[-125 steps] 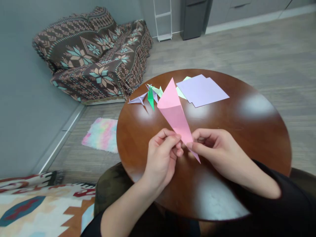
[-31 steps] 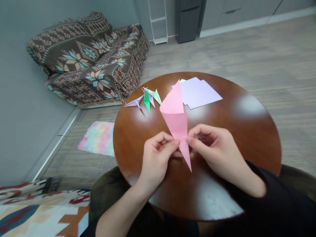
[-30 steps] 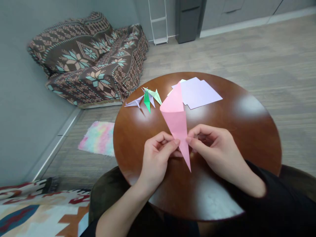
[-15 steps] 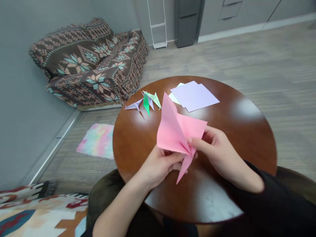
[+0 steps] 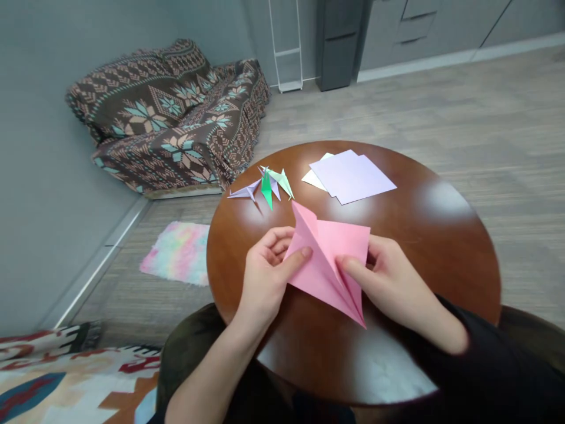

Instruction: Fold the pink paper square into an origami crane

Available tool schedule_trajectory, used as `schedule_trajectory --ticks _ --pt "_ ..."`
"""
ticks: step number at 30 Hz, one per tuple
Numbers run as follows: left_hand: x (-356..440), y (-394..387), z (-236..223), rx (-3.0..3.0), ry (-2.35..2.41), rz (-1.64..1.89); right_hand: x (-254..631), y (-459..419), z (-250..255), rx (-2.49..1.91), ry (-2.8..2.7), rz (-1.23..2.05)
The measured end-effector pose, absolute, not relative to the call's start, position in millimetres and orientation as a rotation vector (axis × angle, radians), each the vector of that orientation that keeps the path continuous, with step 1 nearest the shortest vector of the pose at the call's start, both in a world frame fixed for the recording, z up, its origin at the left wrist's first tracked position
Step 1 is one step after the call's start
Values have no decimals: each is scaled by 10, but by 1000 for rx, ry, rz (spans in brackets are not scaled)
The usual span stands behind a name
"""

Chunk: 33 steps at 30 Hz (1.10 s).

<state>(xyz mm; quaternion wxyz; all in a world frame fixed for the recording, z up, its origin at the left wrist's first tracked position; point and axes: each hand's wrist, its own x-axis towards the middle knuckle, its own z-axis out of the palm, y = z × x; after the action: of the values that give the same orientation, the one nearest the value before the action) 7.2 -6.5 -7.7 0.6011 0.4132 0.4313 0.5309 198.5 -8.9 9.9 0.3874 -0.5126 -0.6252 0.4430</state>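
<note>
A partly folded sheet of pink origami paper (image 5: 329,259) is held above the near half of the round table, creased along its middle with one flap standing up. My left hand (image 5: 271,268) pinches its left edge, thumb on top and fingers behind. On the right side my right hand (image 5: 382,271) grips the paper, its thumb pressed beside the central crease and its fingers mostly hidden underneath. Farther off, to the left, lie several folded paper cranes: a green crane (image 5: 267,189), a pale green one (image 5: 283,181) and a lilac one (image 5: 247,191) among them.
Flat lilac paper sheets (image 5: 355,176) lie over a pale green sheet (image 5: 314,180) at the back of the brown table (image 5: 445,253). Beyond are a sofa with a patterned cover (image 5: 176,123) and a fluffy pastel rug (image 5: 179,253). Chair backs flank the table's near side.
My left hand has shifted from beneath the paper's lower part to its left edge. The pink paper has been flattened and turned, its lower point now aimed down to the right.
</note>
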Motion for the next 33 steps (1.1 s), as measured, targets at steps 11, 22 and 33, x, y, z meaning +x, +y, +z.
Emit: schedule_trajectory --ticks 11,22,33 --pt "-155 71 -53 993 978 965 2294 136 -20 -1257 -1491 1224" --pt "-52 4 74 1343 898 864 2222 122 -35 -1167 -2086 989" --pt "-34 -2 -2 1076 933 865 2215 156 -34 -1166 -2217 719"
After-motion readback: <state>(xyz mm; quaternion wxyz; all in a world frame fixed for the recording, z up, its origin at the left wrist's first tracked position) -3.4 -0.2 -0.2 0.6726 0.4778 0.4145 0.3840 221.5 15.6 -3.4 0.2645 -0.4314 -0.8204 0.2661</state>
